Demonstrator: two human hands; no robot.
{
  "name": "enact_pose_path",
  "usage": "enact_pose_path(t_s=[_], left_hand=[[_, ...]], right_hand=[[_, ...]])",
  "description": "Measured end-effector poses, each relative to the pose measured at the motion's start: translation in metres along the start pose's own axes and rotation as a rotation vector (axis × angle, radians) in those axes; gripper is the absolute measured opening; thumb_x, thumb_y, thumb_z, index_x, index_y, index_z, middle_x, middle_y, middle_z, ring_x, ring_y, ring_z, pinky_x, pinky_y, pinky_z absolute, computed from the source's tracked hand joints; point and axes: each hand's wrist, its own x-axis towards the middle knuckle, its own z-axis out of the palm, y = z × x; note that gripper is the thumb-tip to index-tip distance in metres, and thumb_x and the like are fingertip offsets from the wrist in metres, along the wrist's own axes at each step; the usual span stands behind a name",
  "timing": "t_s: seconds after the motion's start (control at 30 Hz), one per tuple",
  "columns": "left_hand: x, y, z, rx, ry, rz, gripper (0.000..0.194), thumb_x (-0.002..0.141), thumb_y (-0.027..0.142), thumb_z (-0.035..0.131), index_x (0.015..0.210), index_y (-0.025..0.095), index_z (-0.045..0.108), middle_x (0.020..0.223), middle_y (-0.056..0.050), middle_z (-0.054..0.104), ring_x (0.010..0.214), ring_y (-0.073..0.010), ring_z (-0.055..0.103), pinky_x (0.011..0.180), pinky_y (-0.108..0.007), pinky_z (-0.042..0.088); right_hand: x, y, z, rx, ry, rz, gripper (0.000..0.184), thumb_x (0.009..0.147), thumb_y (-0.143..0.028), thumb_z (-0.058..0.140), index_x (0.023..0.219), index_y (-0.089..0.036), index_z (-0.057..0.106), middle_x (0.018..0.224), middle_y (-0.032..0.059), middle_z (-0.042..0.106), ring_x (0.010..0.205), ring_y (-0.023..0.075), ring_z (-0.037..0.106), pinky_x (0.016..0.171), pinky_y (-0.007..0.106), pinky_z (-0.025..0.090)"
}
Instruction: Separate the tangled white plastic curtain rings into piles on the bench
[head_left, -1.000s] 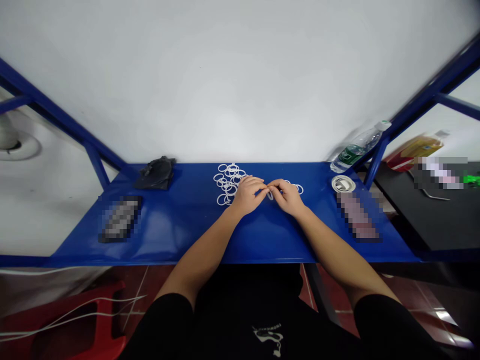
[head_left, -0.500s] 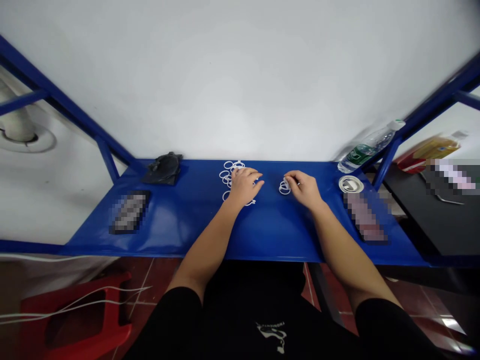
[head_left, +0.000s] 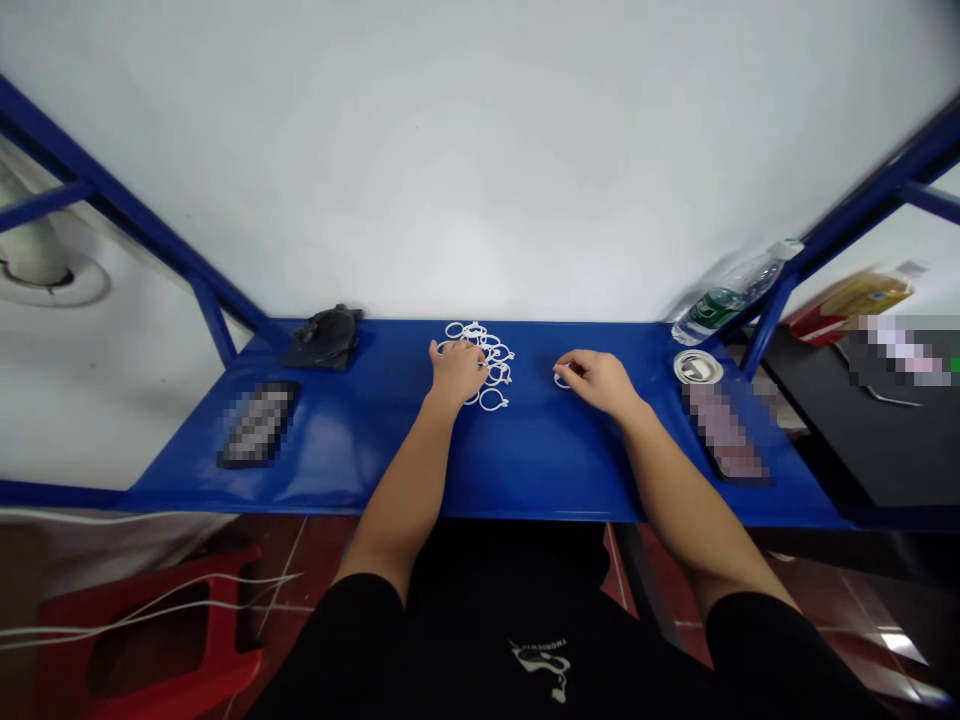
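White plastic rings (head_left: 496, 353), each thin with a small shaped tab, lie in a loose cluster at the middle of the blue table (head_left: 375, 440). Over the left part of that cluster rests my left hand (head_left: 456, 375), palm down with fingers spread, hiding some rings; no ring shows gripped in it. To the right, my right hand (head_left: 602, 382) has its thumb and fingers pinched together at a white ring (head_left: 559, 381). Most of that ring is covered, and whether others lie beneath the fingers is hidden.
A black plastic bag (head_left: 327, 340) and a blurred-out dark phone-like item (head_left: 259, 425) lie on the left. On the right are a leaning water bottle (head_left: 720, 305), a coiled white cable (head_left: 698, 368) and another blurred-out item (head_left: 724, 432). A white wall (head_left: 480, 180) stands behind.
My left hand has moved left across the cluster, uncovering rings on its right side. My right hand has shifted slightly left and now covers more of the rings beside it.
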Motion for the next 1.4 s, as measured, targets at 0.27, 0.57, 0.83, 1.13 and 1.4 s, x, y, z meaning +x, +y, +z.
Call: enact_pose_path(t_s=[0.27,0.57,0.83,1.13,1.4], left_hand=[[-0.002,0.027,-0.01,-0.112,0.176,0.074,0.014,0.095,0.03,0.072,0.082,0.025,0.071,0.13,-0.008,0.074,0.13,-0.033,0.061,0.126,-0.07,0.022],[-0.024,0.082,-0.005,-0.301,0.076,0.382,0.016,0.105,0.035,0.062,0.098,0.028,0.075,0.11,-0.001,0.081,0.112,-0.021,0.073,0.125,-0.05,0.031],[-0.024,0.081,0.0,-0.325,0.099,0.357,0.021,0.105,0.035,0.06,0.094,0.027,0.077,0.105,-0.002,0.083,0.101,-0.0207,0.076,0.116,-0.048,0.046],[-0.025,0.078,0.011,-0.356,0.125,0.335,0.017,0.105,0.033,0.062,0.108,0.027,0.078,0.102,-0.003,0.083,0.098,-0.0223,0.077,0.104,-0.044,0.055],[-0.025,0.078,0.015,-0.336,0.085,0.32,0.021,0.107,0.035,0.058,0.098,0.027,0.075,0.096,-0.001,0.082,0.092,-0.0209,0.077,0.117,-0.048,0.046]], right_hand=[[-0.001,-0.001,0.01,-0.001,-0.018,-0.056,0.017,0.1,-0.035,0.064,0.105,-0.025,0.077,0.089,0.0029,0.079,0.071,0.019,0.07,0.066,0.031,0.051],[-0.004,-0.016,0.011,0.096,0.119,-0.193,0.023,0.107,-0.034,0.056,0.111,-0.024,0.076,0.1,0.0067,0.08,0.086,0.0199,0.074,0.078,0.032,0.057],[-0.005,-0.018,0.009,0.146,0.125,-0.187,0.023,0.106,-0.036,0.056,0.106,-0.024,0.076,0.096,0.0063,0.079,0.073,0.0168,0.07,0.069,0.03,0.055],[-0.004,-0.019,0.01,0.142,0.136,-0.216,0.024,0.106,-0.038,0.057,0.103,-0.024,0.076,0.095,0.0069,0.08,0.079,0.0188,0.074,0.069,0.031,0.056],[-0.005,-0.019,0.016,0.118,0.135,-0.193,0.021,0.106,-0.033,0.057,0.101,-0.024,0.074,0.091,0.0067,0.079,0.08,0.0201,0.074,0.07,0.032,0.055]])
